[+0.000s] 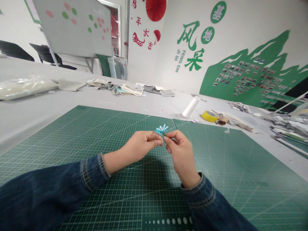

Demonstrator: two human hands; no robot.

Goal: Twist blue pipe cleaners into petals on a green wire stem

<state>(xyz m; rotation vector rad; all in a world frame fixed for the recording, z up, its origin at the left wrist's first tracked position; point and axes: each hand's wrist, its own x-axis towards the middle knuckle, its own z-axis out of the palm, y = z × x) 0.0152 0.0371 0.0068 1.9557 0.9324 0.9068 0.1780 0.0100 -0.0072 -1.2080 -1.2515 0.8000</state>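
A small blue and white beaded flower (162, 129) is held up above the green cutting mat (115, 195), its petals fanned upward and a bit of green at its base. My left hand (141, 144) pinches at the flower's lower left side, thumb and fingers pressed together. From the right, my right hand (180, 154) pinches the green base between thumb and forefinger. The fingertips of both hands nearly touch. Thin strands stick out to the right of the flower.
Beyond the mats stand a white thread cone (191, 107) and a yellow tape roll (209, 116), with a brown cardboard tube (223, 121) beside it. Fabric scraps (131, 89) lie along the back, a plastic-wrapped bundle (27, 87) at the far left. More fabric is piled at right.
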